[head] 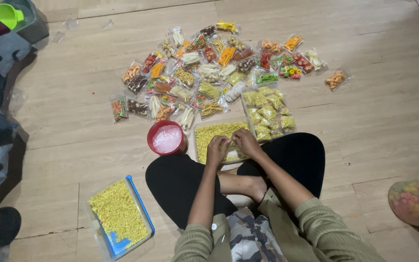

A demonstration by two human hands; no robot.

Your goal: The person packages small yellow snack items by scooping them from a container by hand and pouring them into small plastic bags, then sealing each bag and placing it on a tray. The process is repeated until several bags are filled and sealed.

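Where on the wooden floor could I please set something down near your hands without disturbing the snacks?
Bare wooden floor lies right of the clear tray of packed yellow bags, and also between the red round tub and the blue-rimmed tray of yellow crumbs. Ahead of both hands, the spread of small snack packets is crowded.

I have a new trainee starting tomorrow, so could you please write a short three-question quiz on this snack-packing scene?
1. True or false: both hands, left hand and right hand, are over the clear tray of yellow snack.
2. What colour is the round tub beside that tray?
3. Where is the blue-edged tray? A) at the person's left B) among the small packets.

Key: 1 true; 2 red; 3 A.
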